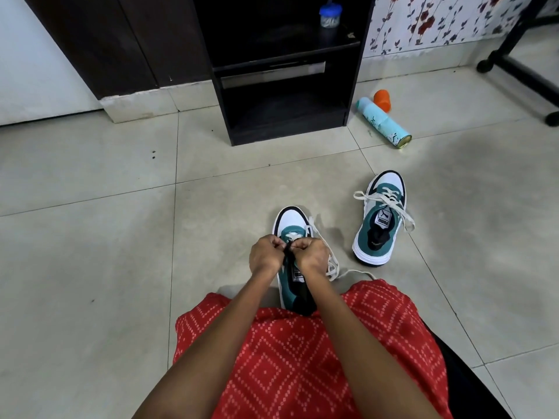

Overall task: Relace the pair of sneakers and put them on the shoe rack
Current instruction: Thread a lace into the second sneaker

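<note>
Head view: curled fingers (273, 241) of the left hand (266, 254) and right hand (311, 255) meet knuckle to knuckle, pinching what looks like the lace (331, 264) at the lower eyelets of the near sneaker (290, 220). That sneaker stands on the floor (121, 237) by the knees. I judge its lacing barely begun. The far sneaker (379, 225), to the right, is loosely laced and untied. Neither is on the shoe rack (225, 116) ahead.

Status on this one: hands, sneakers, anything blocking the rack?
Both busy: left hand and right hand pinching lace on near sneaker. On floor apart: other sneaker, loosely laced. Beside shoe rack, not before it: spray can.
</note>
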